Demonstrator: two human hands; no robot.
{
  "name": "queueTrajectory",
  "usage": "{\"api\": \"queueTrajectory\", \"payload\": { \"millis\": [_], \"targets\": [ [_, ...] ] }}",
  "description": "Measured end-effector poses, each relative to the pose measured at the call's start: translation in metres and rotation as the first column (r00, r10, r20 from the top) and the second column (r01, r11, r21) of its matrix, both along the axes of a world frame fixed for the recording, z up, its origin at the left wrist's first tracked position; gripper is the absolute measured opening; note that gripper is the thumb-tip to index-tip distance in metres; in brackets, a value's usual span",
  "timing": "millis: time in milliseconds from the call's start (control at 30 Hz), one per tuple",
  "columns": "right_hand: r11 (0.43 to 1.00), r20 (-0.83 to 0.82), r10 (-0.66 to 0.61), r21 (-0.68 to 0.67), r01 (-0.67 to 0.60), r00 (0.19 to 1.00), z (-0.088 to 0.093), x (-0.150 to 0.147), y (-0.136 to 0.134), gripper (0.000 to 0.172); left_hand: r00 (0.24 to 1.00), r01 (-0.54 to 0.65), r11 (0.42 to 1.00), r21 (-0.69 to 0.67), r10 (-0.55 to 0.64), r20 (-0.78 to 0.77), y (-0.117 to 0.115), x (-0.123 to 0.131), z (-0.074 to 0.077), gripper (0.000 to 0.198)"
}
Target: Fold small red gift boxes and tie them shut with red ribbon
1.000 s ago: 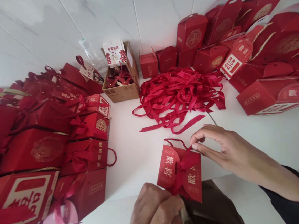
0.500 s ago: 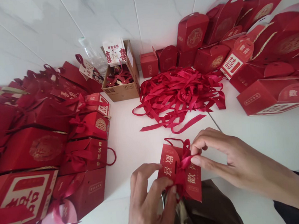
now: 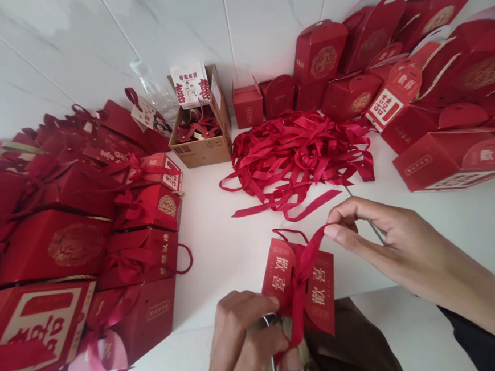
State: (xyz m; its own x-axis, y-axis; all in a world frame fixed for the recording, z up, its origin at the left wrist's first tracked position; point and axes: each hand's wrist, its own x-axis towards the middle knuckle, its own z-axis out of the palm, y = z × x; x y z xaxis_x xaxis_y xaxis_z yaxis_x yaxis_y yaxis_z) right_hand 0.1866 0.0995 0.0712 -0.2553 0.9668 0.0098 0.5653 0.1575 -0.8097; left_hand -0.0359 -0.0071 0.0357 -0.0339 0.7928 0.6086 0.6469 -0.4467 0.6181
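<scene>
While box (image 3: 319, 287) lies between left hand (image 3: 248, 342) and right hand (image 3: 409, 247), both pinch its ribbon (image 3: 298, 290): right upper tail, left lower.

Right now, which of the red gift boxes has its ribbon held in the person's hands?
The small gift box between the left hand and right hand, before the loose ribbon pile. Only its ribbon is pinched; the other gift boxes are untouched.
</scene>
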Motion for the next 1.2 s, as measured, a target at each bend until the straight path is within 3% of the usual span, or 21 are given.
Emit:
{"api": "queueTrajectory", "payload": {
  "millis": [233, 367, 467, 567, 667, 767, 867, 1100, 1200],
  "targets": [
    [0.996, -0.157, 0.068, -0.051, -0.077, 0.985, 0.012, -0.023, 0.009, 0.013, 0.995, 0.071, 0.996, 0.055, -0.068, -0.07, 0.0, 0.023, -0.005, 0.019],
    [0.973, -0.216, 0.178, -0.107, -0.204, 0.96, 0.007, -0.018, 0.006, 0.052, 1.0, -0.024, 1.0, 0.001, 0.024, 0.002, 0.001, 0.015, -0.005, 0.021],
    [0.975, -0.056, 0.157, -0.149, -0.163, 0.986, -0.001, -0.013, 0.002, 0.037, 0.996, -0.087, 0.99, -0.11, 0.087, -0.007, 0.001, 0.008, -0.007, 0.018],
    [0.974, 0.036, 0.174, -0.154, -0.167, 0.984, -0.004, -0.011, -0.004, 0.028, 0.996, -0.076, 0.985, -0.153, 0.069, -0.055, 0.0, 0.01, -0.01, 0.024],
    [0.973, 0.042, 0.22, 0.056, -0.222, 0.975, 0.0, -0.014, -0.011, 0.02, 0.998, -0.064, 0.985, -0.158, 0.059, -0.037, 0.001, 0.012, -0.012, 0.025],
    [0.9, 0.075, 0.393, 0.172, -0.401, 0.916, 0.004, -0.019, -0.018, 0.02, 1.0, -0.016, 0.989, -0.147, 0.016, -0.004, 0.002, 0.011, -0.011, 0.021],
    [0.861, 0.112, 0.467, 0.169, -0.48, 0.877, 0.003, -0.021, -0.022, 0.016, 0.999, 0.015, 0.988, -0.156, -0.01, 0.035, 0.003, 0.008, -0.009, 0.021],
    [0.897, 0.118, 0.412, 0.122, -0.425, 0.903, 0.001, -0.005, -0.021, 0.008, 0.999, 0.024, 0.978, -0.209, -0.017, 0.034, 0.006, 0.007, -0.007, 0.014],
    [0.89, 0.092, 0.434, 0.111, -0.443, 0.896, -0.001, -0.006, -0.02, 0.021, 0.999, 0.034, 0.977, -0.21, -0.025, 0.045, 0.007, 0.006, -0.007, 0.018]
  ]
}}
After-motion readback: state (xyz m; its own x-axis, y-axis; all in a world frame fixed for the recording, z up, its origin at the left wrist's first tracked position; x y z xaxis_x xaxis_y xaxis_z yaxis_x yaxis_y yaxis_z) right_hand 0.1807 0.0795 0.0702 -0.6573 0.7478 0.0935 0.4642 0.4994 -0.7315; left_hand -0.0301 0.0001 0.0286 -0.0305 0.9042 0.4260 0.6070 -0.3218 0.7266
